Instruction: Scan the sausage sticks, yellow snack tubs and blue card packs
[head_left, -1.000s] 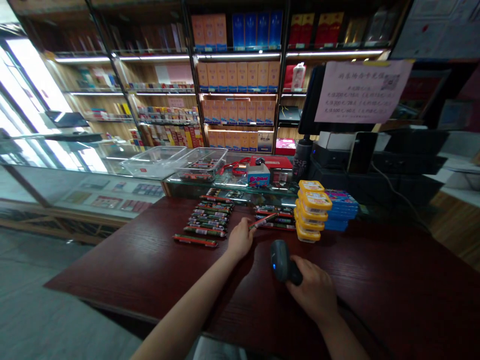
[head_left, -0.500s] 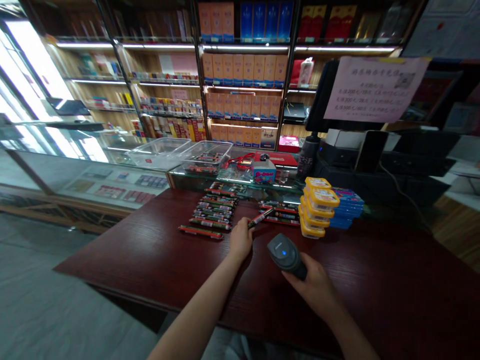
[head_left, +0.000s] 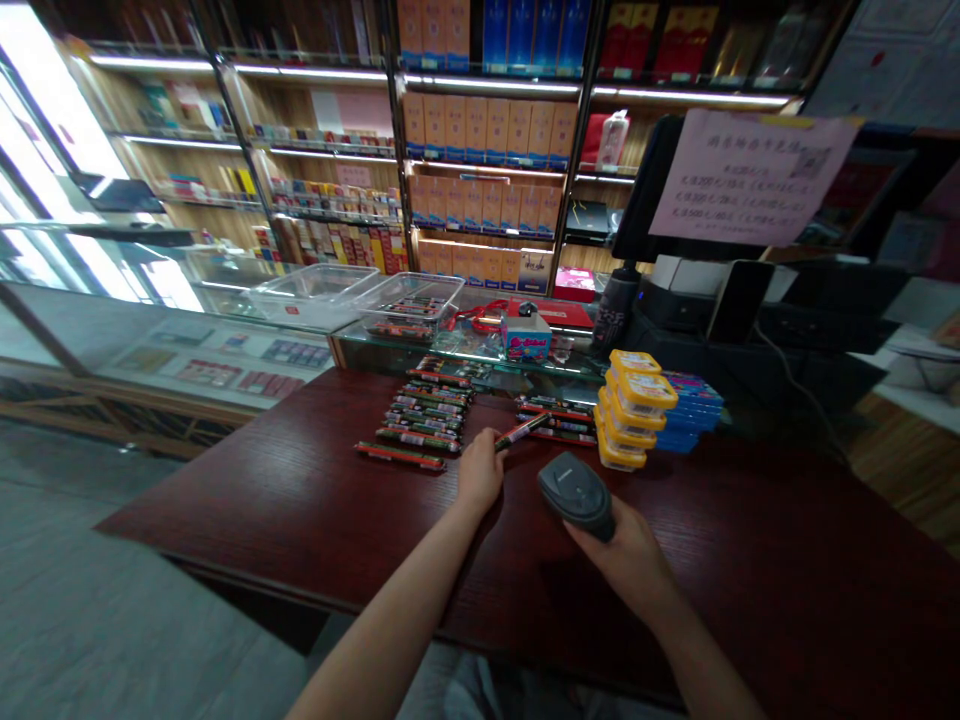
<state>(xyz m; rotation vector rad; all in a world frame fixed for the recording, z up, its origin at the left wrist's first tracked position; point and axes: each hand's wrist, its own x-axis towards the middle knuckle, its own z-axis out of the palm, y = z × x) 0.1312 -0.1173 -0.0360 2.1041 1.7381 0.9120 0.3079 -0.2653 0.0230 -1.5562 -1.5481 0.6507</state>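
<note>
My left hand [head_left: 480, 470] is closed on a thin red-and-green stick pack [head_left: 521, 432], held slanting up to the right just above the dark red table [head_left: 300, 510]. My right hand [head_left: 626, 550] grips a dark grey barcode scanner [head_left: 576, 494], whose head points toward the held pack. To the left of my left hand lies a row of several similar stick packs [head_left: 420, 425]. A second, smaller pile of stick packs [head_left: 559, 418] lies just beyond the held one.
A stack of yellow-lidded tubs [head_left: 634, 410] stands right of the packs, with blue boxes [head_left: 694, 412] behind it. Clear plastic bins [head_left: 409, 305] sit on the glass counter [head_left: 217, 355]. A till screen with a pink paper notice [head_left: 750, 180] rises at the right. Shelves of boxed goods [head_left: 487, 170] fill the back.
My right hand has lifted the scanner and turned its head up toward the held pack. My left hand has stayed almost still with the pack. The view has shifted slightly.
</note>
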